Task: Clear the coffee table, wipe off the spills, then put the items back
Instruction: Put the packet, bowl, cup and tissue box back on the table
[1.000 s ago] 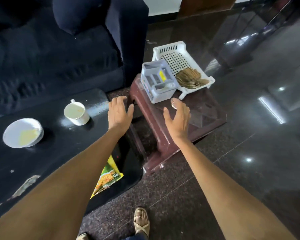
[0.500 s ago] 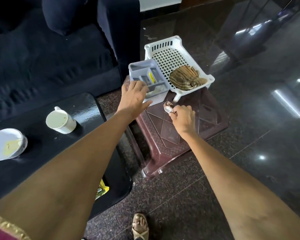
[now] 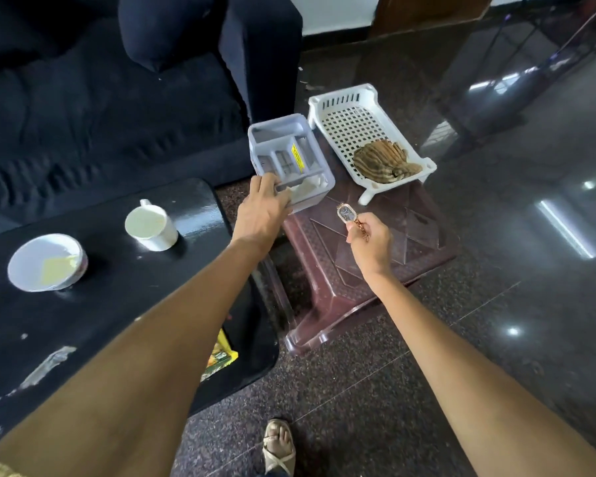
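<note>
Daylight falls softly from the upper right, streaking white glare across the polished dark speckled stone floor (image 3: 496, 304). The navy fabric sofa (image 3: 83, 115) sinks into shadow — detail lost. Edges bow with wide-angle distortion; focus is mostly sharp.

- The left hand (image 3: 262, 215), open above the counter's right edge a second ago, now takes a grip on the near rim of the grey organiser (image 3: 291, 160).
- The right hand (image 3: 370, 241), then spread open, now pinches a watch (image 3: 347, 215) by its strap, face up.
</note>
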A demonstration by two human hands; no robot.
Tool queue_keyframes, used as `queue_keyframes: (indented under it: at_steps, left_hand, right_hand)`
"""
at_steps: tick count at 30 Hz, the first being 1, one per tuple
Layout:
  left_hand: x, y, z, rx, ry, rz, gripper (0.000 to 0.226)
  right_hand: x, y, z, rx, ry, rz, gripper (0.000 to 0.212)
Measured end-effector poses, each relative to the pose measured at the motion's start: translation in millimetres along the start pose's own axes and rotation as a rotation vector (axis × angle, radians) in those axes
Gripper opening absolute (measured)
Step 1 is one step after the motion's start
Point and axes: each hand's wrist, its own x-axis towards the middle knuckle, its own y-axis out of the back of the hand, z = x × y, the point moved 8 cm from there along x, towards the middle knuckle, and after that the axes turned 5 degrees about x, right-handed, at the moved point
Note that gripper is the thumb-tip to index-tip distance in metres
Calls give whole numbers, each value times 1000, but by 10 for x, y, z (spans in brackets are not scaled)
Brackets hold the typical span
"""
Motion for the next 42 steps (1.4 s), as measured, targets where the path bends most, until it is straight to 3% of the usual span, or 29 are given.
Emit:
queue_keyframes:
  at_steps: [6, 9, 15, 23, 28, 33, 42]
  left_hand:
    - [-644, 813, -831, -9, 109, 96, 25]
    - [-1119, 1264, -1442, 7, 233, 172, 23]
    - [-2382, 1887, -2955, -48, 566, 153, 24]
    - [-3839, 1844, -4126, -27, 854, 75, 21]
    - [-4352, 1475, -4495, -76, 986, 47, 23]
    - [-4417, 1247, -4925, -41, 1070, 39, 19]
    - [-4273, 1357, -5766, -49, 1262, 212, 20]
  right_hand:
    - [-629, -537, -1028, 9, 139, -17, 6]
    - [-1080, -1019, -1449, 118, 112, -73, 19]
    - [-2225, -2258, -1945, 438, -236, -434, 19]
    - [-3391, -3051, -1714, 436, -483, -678, 21]
    - [-3585, -3371, -1345, 341, -518, -712, 21]
    - [-3584, -3638, -1197, 341, -507, -682, 19]
    - [-3450, -4059, -1334, 385, -522, -635, 25]
